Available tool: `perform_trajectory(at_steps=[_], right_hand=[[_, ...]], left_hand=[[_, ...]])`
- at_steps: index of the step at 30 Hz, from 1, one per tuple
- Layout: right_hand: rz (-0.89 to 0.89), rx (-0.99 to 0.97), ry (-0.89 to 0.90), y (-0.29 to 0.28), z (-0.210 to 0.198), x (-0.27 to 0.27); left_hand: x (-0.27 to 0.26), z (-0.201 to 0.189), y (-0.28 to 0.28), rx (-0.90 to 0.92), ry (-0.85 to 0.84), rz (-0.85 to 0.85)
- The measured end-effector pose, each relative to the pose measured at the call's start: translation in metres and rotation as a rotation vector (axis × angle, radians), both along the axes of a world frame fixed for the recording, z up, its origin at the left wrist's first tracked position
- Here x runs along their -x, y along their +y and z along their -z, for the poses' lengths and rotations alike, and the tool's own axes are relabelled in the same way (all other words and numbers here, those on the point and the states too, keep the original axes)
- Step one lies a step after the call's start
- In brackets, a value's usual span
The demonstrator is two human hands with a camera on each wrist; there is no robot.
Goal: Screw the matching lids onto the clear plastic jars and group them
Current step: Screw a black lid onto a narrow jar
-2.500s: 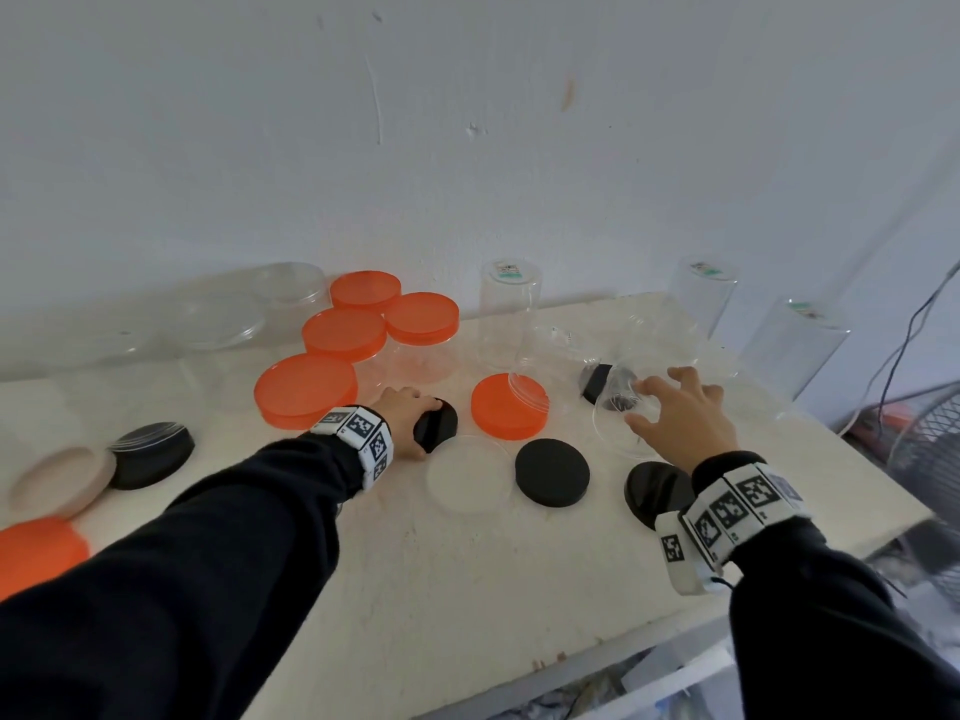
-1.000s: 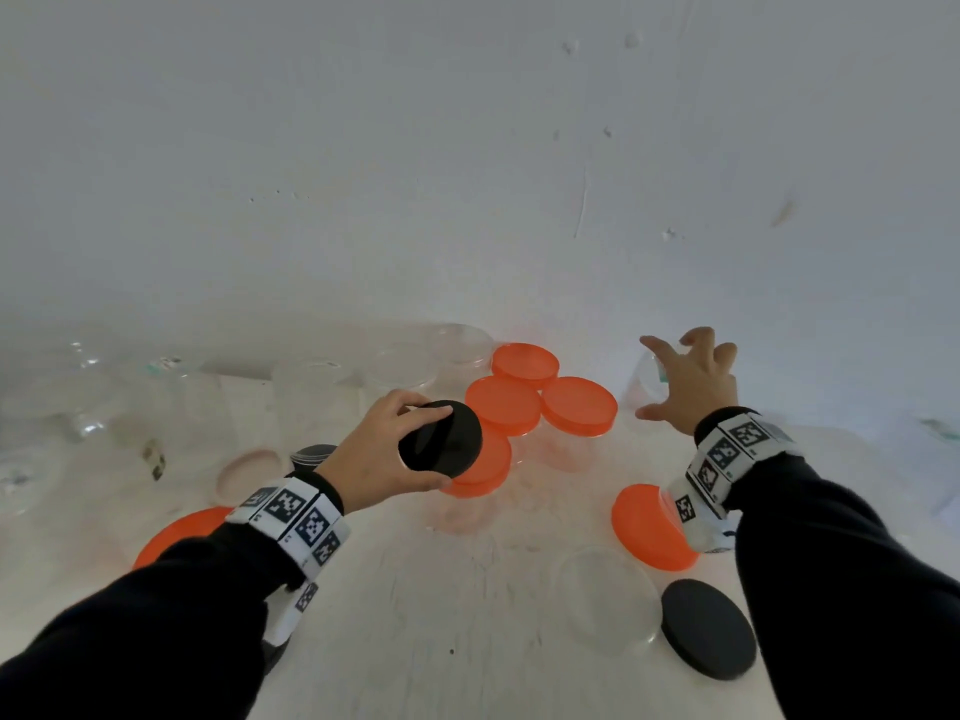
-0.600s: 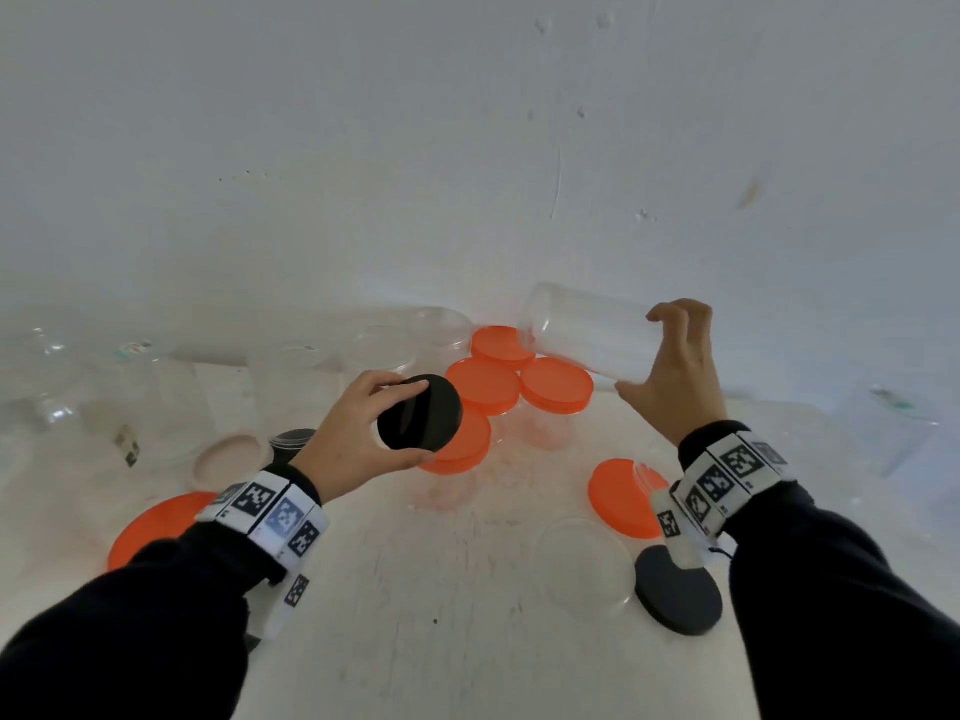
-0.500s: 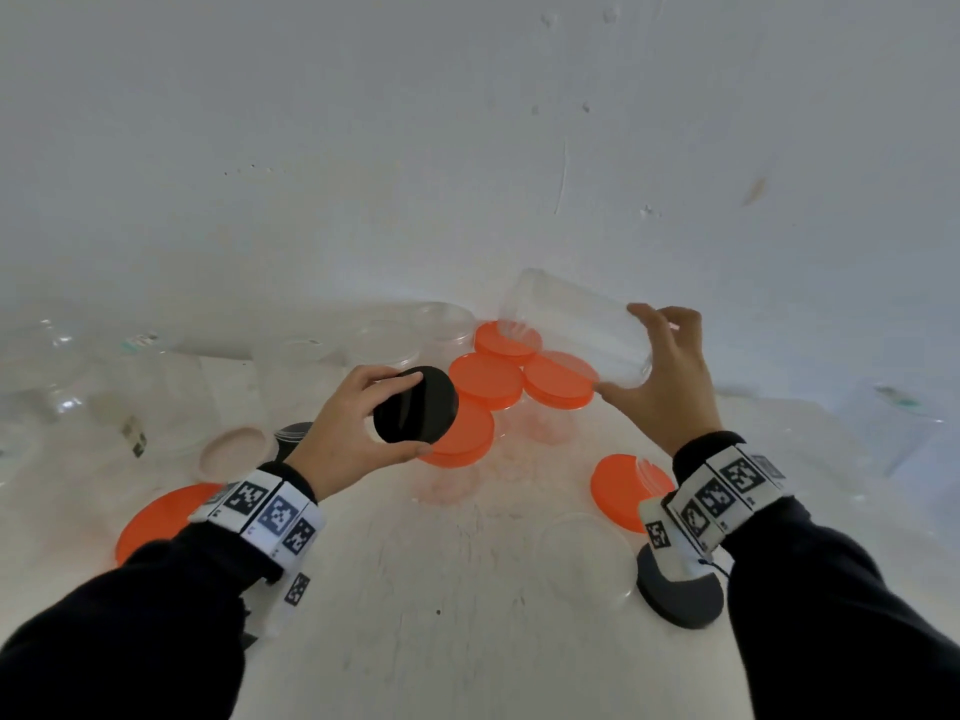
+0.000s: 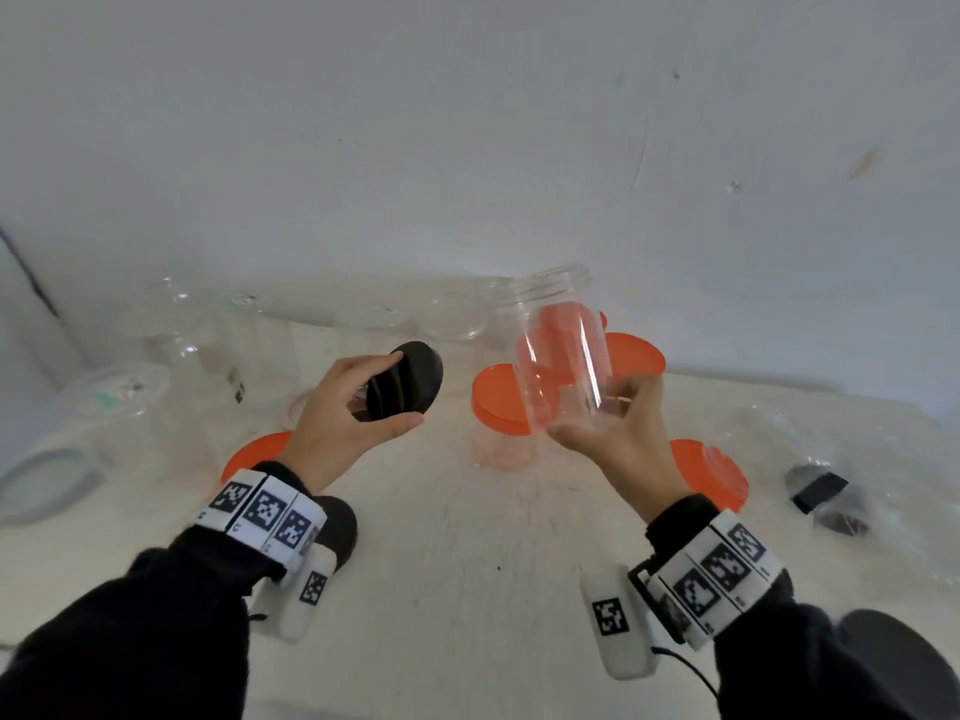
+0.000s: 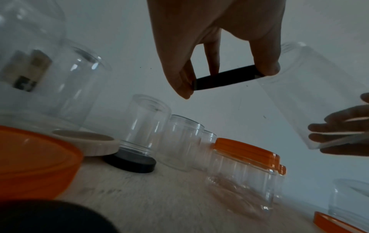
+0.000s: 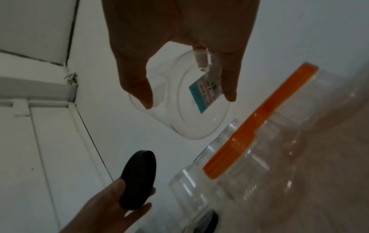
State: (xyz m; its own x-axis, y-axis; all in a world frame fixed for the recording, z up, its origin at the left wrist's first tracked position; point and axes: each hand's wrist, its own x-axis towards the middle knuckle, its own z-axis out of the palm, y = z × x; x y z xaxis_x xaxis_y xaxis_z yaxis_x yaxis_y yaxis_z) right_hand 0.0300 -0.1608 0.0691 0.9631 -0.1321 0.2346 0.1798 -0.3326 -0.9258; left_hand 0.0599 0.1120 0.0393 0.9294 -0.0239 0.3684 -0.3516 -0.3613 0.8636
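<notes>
While the left hand (image 5: 349, 407) pinches a black lid (image 5: 405, 380) by its rim between thumb and fingertips, the right hand (image 5: 615, 433) grips a clear jar (image 5: 563, 350) near its base, mouth up and tilted slightly away. Both are held in the air above the surface (image 5: 467, 589), a little apart, the lid tipped on edge with its face turned toward the jar. That looks like a way of lining the two up before the lid goes over the threaded mouth. Holding the jar low leaves the neck free for the lid; gripping the lid by its rim leaves its underside free and suits twisting. From the right wrist view a price sticker (image 7: 205, 94) shows on the jar's base. Behind the hands stand several jars already capped with orange lids (image 5: 506, 402), close together against the wall, probably the group being built. More uncapped clear jars (image 6: 146, 124) wait at the left, and loose black lids (image 5: 893, 662) lie near the front edge.
</notes>
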Motion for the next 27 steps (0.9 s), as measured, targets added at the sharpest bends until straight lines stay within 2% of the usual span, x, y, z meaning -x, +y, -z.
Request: perform_trajectory(at_steps=[3,5,16,27], right_hand=[[-0.1,-0.033,0.036,0.012,0.009,0.005],[-0.151,0.011,0.06,0.02,0.017,0.006],[-0.286,0.177,0.15,0.044,0.059,0.008],[-0.436,0.26,0.289,0.048,0.076,-0.001]], left_hand=[[0.013,0.0,0.009,0.021,0.021,-0.033],[0.021,0.0,0.014,0.035,0.025,-0.053],[0.052,0.0,0.027,0.136,0.036,-0.139],[0.058,-0.006,0.014,0.066,0.037,-0.036]])
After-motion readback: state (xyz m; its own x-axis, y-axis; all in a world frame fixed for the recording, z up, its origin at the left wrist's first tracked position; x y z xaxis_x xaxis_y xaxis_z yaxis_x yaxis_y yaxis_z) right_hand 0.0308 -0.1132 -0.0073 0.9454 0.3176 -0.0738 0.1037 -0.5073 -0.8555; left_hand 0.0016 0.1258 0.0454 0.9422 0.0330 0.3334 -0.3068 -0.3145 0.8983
